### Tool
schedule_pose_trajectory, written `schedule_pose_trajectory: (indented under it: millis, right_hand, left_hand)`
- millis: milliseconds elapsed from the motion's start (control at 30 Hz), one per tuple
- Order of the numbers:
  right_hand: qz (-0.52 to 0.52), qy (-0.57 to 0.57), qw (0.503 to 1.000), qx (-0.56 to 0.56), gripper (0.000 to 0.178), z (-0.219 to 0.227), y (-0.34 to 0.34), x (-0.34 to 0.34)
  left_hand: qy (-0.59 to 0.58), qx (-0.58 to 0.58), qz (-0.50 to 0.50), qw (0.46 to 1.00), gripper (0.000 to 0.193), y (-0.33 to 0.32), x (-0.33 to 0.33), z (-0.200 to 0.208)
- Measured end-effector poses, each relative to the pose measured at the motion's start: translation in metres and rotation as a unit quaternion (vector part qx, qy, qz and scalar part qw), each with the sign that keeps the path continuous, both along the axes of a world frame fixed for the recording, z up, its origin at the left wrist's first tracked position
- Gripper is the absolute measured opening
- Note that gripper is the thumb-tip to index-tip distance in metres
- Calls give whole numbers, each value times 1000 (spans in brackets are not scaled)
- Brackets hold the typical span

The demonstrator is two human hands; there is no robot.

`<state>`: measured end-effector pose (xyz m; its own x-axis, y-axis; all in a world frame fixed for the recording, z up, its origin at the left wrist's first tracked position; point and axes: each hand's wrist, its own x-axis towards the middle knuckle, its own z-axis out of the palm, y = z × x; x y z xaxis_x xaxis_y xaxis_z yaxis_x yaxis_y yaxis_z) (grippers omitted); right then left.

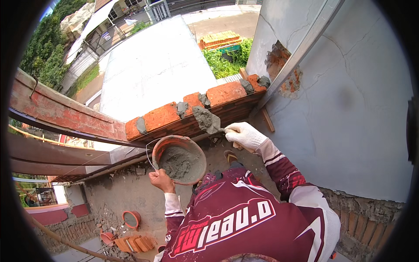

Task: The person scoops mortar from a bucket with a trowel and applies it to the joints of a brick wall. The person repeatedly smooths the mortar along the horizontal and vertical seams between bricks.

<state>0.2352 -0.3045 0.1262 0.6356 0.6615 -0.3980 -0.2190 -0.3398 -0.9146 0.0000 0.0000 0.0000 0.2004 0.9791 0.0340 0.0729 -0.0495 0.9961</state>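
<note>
My bare left hand (162,180) is closed on the wire handle of an orange bucket (162,149), at the near left of its rim. Wet grey mortar (178,162) fills much of the bucket, which hangs just on my side of a low brick wall (161,116). In a white knitted glove, my right hand (245,136) grips a trowel (214,125) by its handle. A lump of mortar (202,117) sits on the blade, close to the wall's top edge. Mortar dabs fill the joints between the top bricks, and a taut string runs along their near edge.
A cracked grey wall (345,109) with a broken hole showing brick (277,61) rises on the right, beside a slanted metal post (301,48). Red beams (65,107) stand at left. Loose bricks (135,243) and another bucket (131,219) lie lower left. A pale roof (152,65) lies beyond.
</note>
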Motion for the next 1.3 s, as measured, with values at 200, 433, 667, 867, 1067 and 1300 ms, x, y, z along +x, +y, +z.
schedule_pose_trajectory:
  millis: [200,433,667,867,1067,1300]
  right_hand:
    - [-295,170,932,124,23,-31,-66,74]
    - [-345,323,776,419,32,-87,-94,128]
    - [28,197,977,80,33,-61,3,15]
    - [301,-394,846,-196,22,-64,116,-56]
    - [399,-508,751,-138,17,-42,144,-88]
    - [334,-521,753,-224,19,-47,151,-66]
  left_hand:
    - [39,23,24,999,31,-7,-16,-3]
    - [30,41,25,998,29,5,-22,-13]
    - [36,57,12,998,32,2,-15,-3]
    - [94,170,-63,979,32,-12,22,39]
    - [67,204,-74,974,33,-7,33,45]
    - [69,212,-91,971,29,-17,48,61]
